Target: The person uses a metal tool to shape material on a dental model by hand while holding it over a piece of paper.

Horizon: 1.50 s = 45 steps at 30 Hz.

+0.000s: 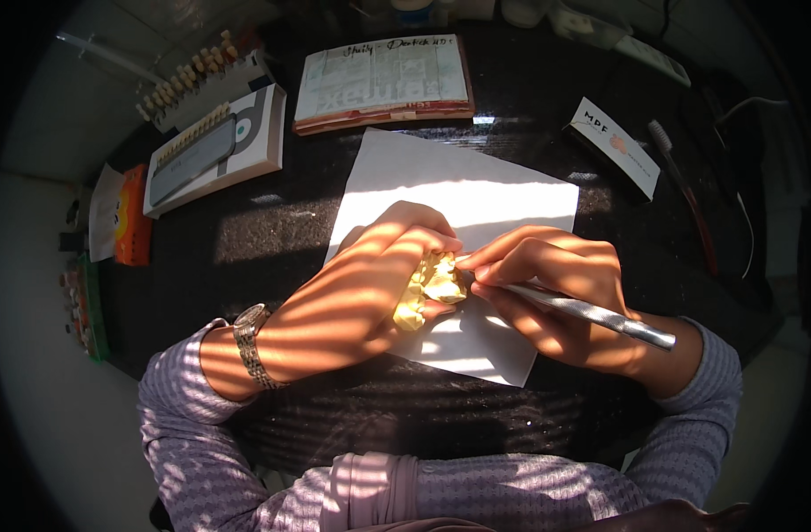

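Observation:
My left hand [361, 275], with a metal wristwatch [251, 330] at its wrist, is closed round a pale yellow dental cast [442, 279]. Ridged, tooth-like shapes show between the thumb and fingers. In a pen grip, my right hand [565, 284] holds a slim metal hand tool [600, 315] with a knurled handle. Its working end points left at the cast, but my fingers hide the tip, and I cannot tell whether it touches. Both hands are above a white sheet of paper [476, 173] on the dark table. Striped sunlight falls across them.
At the back lies a thick book [383, 84]. To the left are tooth shade guides [192, 155], one on a white box [268, 133], and an orange box [135, 213]. On the right lie a black-and-white box [614, 146] and a toothbrush [685, 182].

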Each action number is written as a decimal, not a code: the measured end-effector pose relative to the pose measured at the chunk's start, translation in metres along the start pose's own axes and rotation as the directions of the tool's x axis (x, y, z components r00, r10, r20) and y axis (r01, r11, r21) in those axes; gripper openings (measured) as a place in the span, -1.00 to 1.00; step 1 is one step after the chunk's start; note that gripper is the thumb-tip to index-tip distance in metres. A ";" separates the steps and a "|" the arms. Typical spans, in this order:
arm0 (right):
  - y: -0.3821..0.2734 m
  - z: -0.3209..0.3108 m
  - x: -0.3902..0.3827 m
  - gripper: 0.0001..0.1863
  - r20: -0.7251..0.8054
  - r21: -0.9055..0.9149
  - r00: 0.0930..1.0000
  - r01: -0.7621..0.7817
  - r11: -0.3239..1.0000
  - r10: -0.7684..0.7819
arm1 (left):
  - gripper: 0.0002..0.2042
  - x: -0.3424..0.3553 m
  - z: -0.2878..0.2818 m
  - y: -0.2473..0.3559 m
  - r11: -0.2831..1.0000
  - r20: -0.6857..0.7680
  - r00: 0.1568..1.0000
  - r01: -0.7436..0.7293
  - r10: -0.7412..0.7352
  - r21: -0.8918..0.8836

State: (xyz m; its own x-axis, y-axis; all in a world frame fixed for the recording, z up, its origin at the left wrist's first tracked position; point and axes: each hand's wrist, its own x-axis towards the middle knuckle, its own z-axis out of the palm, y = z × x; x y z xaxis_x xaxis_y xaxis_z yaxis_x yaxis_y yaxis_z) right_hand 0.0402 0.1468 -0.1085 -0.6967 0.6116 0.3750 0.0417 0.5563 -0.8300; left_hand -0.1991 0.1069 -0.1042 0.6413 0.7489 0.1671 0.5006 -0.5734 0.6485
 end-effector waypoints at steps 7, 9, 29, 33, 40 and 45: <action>0.010 0.003 -0.003 -0.85 -0.062 0.090 0.997 0.058 0.994 -0.053 | -0.53 0.000 0.000 0.003 0.998 -0.016 0.999 0.046 -0.047 -0.043; 0.009 0.004 -0.004 -0.86 -0.071 0.090 0.997 0.050 0.995 -0.044 | -0.53 -0.001 -0.001 0.004 0.997 -0.017 0.998 0.061 -0.061 -0.036; -0.003 -0.002 0.003 -0.85 -0.001 -0.032 1.000 0.000 1.000 0.000 | -0.57 0.003 0.001 -0.001 0.999 -0.002 1.000 -0.031 0.031 -0.007; -0.001 -0.002 0.002 -0.86 0.000 0.000 1.000 -0.011 1.000 0.011 | -0.58 0.003 0.000 0.002 0.998 0.009 0.999 0.040 -0.039 -0.053; 0.013 0.002 -0.005 -0.88 -0.098 0.242 0.994 -0.026 0.970 0.051 | -0.51 -0.001 0.002 0.004 0.981 -0.022 0.986 0.160 -0.163 -0.108; 0.008 0.000 -0.002 -0.91 -0.244 0.647 0.818 -0.263 0.716 0.521 | -0.50 0.000 0.001 0.004 0.987 -0.020 0.988 0.152 -0.153 -0.045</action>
State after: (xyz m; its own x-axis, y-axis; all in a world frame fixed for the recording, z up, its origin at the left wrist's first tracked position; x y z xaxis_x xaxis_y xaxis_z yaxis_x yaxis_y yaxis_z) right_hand 0.0423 0.1498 -0.1157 -0.3731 0.9275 -0.0248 -0.2507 -0.1265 -0.9597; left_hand -0.1966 0.1042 -0.1028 0.5450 0.8346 0.0807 0.5656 -0.4370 0.6994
